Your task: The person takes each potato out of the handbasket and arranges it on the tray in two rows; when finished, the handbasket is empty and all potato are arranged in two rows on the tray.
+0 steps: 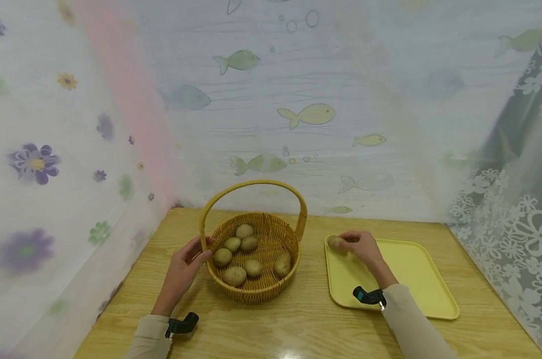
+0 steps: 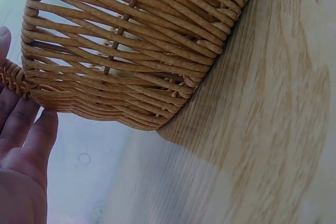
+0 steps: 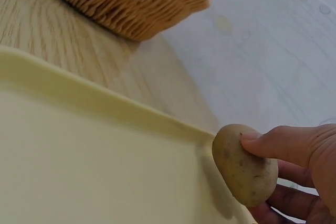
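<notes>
A round wicker basket (image 1: 253,294) with a tall arched handle stands on the table, several potatoes (image 1: 234,275) lying inside it. My left hand (image 1: 186,264) holds the base of the basket's handle at the left rim; in the left wrist view the fingers (image 2: 42,135) reach behind the handle's foot. To the right, my right hand (image 1: 362,248) pinches a single potato (image 3: 244,166) between thumb and fingers. That potato is at the far left corner of a yellow tray (image 1: 414,274); whether it touches the tray I cannot tell.
The wooden table (image 1: 298,319) carries basket and tray side by side, with a gap between them. A fish-patterned sheet (image 1: 262,114) hangs behind the table. Flowered sheeting (image 1: 73,199) closes the left side, and a lace-patterned curtain (image 1: 513,239) hangs at the right.
</notes>
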`<action>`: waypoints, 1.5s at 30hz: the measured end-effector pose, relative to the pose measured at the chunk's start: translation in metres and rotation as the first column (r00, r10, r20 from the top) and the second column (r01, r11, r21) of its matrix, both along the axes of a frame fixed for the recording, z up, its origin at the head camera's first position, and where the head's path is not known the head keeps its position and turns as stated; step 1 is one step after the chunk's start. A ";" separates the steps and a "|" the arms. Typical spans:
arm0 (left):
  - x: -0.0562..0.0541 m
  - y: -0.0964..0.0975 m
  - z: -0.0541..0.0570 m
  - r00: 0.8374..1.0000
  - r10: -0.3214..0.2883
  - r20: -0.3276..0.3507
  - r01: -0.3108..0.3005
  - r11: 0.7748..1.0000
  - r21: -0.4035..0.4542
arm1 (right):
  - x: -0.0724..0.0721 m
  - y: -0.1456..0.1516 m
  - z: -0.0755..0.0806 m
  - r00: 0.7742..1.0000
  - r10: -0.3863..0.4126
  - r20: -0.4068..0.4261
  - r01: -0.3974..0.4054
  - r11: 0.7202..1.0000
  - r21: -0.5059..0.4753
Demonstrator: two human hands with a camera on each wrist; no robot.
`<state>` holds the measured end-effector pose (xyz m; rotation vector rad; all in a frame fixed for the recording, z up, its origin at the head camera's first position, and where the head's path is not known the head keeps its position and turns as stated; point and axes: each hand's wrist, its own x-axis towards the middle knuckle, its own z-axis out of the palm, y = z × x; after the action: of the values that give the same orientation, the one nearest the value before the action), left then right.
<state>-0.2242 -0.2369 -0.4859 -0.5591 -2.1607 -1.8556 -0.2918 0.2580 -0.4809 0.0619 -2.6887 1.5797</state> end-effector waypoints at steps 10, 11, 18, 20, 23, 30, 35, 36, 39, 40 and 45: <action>0.000 0.001 0.001 1.000 -0.013 -0.016 0.012 1.000 -0.013 | -0.002 0.002 -0.007 1.000 0.014 -0.004 -0.014 0.999 0.036; 0.000 0.001 0.001 1.000 -0.012 -0.012 0.012 1.000 -0.011 | -0.002 0.002 -0.008 1.000 0.020 -0.007 -0.020 0.999 0.044; -0.001 0.000 0.001 1.000 0.010 0.016 -0.010 1.000 -0.001 | -0.003 0.006 -0.010 0.999 0.034 -0.021 -0.032 0.996 0.086; -0.001 0.000 0.000 1.000 0.010 0.020 -0.010 1.000 0.003 | -0.004 0.007 -0.010 0.999 0.036 -0.031 -0.033 0.995 0.093; 0.000 0.000 0.000 1.000 0.002 0.022 -0.003 1.000 0.014 | -0.004 0.008 -0.011 0.998 0.040 -0.042 -0.036 0.995 0.094; -0.001 0.000 -0.001 1.000 0.003 0.025 -0.004 1.000 0.018 | -0.001 0.008 -0.007 0.995 0.043 -0.085 -0.031 0.990 0.135; 0.000 -0.001 -0.002 1.000 0.005 0.019 -0.005 1.000 0.008 | 0.001 0.007 0.003 0.991 0.041 -0.126 -0.022 0.989 0.146; 0.000 -0.002 -0.002 1.000 0.006 0.018 -0.006 1.000 0.006 | 0.002 0.007 0.005 0.991 0.040 -0.130 -0.022 0.990 0.137; 0.000 -0.002 -0.002 1.000 0.005 0.009 -0.005 1.000 -0.002 | 0.006 0.004 0.014 0.987 0.046 -0.153 -0.026 0.991 0.130; 0.000 -0.002 -0.002 1.000 0.002 0.006 -0.002 1.000 -0.003 | 0.007 0.003 0.017 0.985 0.049 -0.164 -0.028 0.991 0.129; -0.001 -0.001 -0.001 1.000 -0.016 -0.012 0.015 1.000 -0.005 | 0.016 -0.011 0.034 0.969 0.063 -0.239 -0.039 0.994 0.104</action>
<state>-0.2249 -0.2383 -0.4873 -0.5880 -2.1596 -1.8510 -0.2753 0.2469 -0.4464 0.3072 -2.5903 1.3502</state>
